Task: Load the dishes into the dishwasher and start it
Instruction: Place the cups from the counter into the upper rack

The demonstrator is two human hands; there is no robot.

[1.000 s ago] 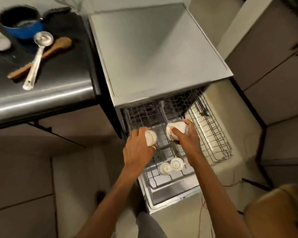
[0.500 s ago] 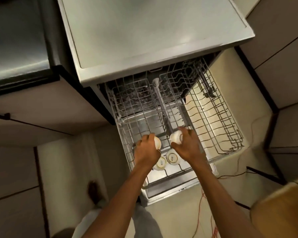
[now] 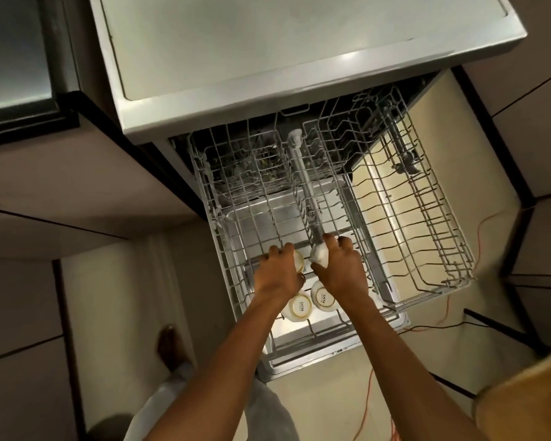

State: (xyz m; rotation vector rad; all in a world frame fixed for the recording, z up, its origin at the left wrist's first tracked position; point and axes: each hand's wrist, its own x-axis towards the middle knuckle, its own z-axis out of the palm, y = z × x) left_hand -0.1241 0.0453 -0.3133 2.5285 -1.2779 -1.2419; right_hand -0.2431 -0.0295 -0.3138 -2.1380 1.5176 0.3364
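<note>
Over the pulled-out wire rack (image 3: 433,218) of the dishwasher (image 3: 299,58), both hands are low at the near-left section. The left hand (image 3: 275,273) is curled round the first cup (image 3: 299,261), mostly hidden by fingers. The right hand (image 3: 342,268) grips the second cup (image 3: 318,255), tipped over; exact tilt unclear. Two parked cups sit base-up just nearer the person: the near-left cup (image 3: 301,308) and the near-right cup (image 3: 323,300), touching or almost. Free slots lie right under the held cups, one row beyond the parked pair, so the likely drop is straight down, with both hands equally close. The grey centre tube (image 3: 306,186) runs front-to-back just beside the second cup. Cups are small, round, smooth white, with ringed printed bases. The rack is thin grey coated wire.
</note>
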